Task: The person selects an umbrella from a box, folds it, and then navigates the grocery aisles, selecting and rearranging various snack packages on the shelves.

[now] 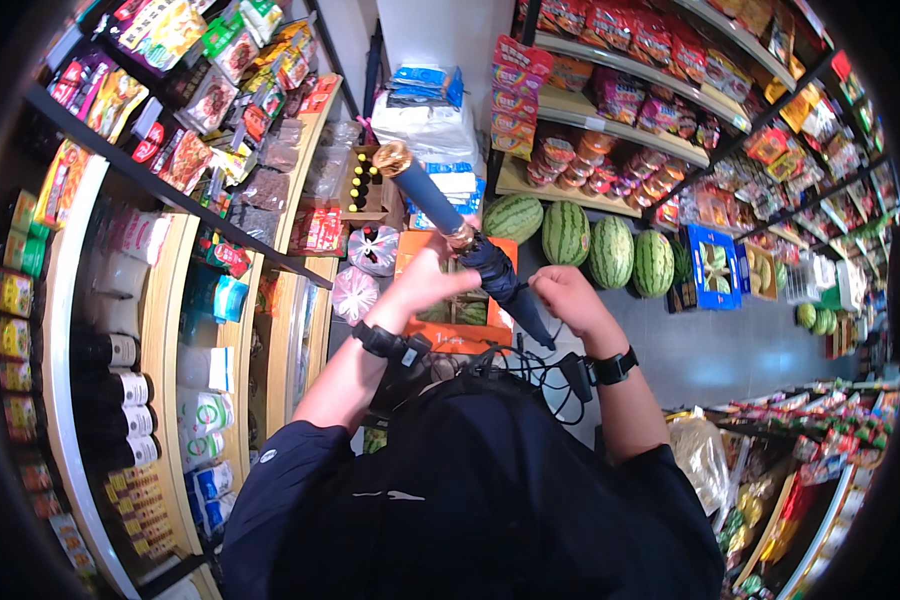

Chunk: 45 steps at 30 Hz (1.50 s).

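A dark blue folded umbrella (491, 259) with a gold-coloured handle end slants across the middle, its handle towards the upper left and its tip towards the lower right. My left hand (436, 276) is at the lower part of its handle; some fingers are hidden behind the shaft and the thumb points right across it. My right hand (566, 296) is closed at the right side of the folded canopy, with a thin dark strap or cord at its fingertips. Each wrist bears a black band with a small device. Below the umbrella lie black cables (521, 367).
An orange box (450, 341) with watermelons sits beneath the hands. Several watermelons (566, 232) line the floor to the right, near a blue crate (712, 300). Stocked shelves (172, 262) stand at the left, more shelves (615, 120) at the upper right. A carton of bottles (379, 206) stands behind.
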{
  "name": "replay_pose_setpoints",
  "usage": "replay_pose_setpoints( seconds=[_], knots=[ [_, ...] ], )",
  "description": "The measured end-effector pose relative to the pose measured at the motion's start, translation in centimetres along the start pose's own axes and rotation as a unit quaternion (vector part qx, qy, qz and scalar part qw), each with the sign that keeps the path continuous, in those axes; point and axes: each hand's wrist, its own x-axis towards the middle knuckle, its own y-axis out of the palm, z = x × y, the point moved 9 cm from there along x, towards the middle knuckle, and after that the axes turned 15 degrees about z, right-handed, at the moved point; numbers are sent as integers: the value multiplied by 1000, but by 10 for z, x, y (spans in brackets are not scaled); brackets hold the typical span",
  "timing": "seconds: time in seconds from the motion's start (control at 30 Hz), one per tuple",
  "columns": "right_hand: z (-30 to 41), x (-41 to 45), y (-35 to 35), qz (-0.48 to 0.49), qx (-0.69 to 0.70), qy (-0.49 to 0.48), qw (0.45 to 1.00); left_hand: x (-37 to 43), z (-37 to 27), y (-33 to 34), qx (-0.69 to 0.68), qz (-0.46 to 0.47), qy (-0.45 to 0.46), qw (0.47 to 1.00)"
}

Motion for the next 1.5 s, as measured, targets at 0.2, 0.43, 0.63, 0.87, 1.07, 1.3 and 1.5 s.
replay_pose_setpoints(
  seconds=[0.2, 0.43, 0.63, 0.87, 1.07, 1.3, 1.5],
  knots=[
    [41, 28, 29, 117, -11, -22, 993, -15, 23, 24, -5, -9, -118, 993],
    [75, 50, 65, 169, -193, -169, 952, -22, -21, -9, 86, -64, -116, 987],
    [60, 74, 66, 137, -115, -85, 980, -25, 19, -31, 150, 26, -160, 975],
    [51, 100, 94, 49, 80, -15, 995, -25, 51, -63, 47, 112, -153, 981],
    [61, 107, 111, -65, 62, -56, 994, -24, 37, -103, 7, 151, -98, 984],
    [92, 71, 102, -205, 13, -143, 968, -21, -12, -214, 54, -65, -75, 994],
    [31, 2, 83, -266, 166, -122, 942, -20, -75, -323, 113, -237, -12, 965]
  ],
)
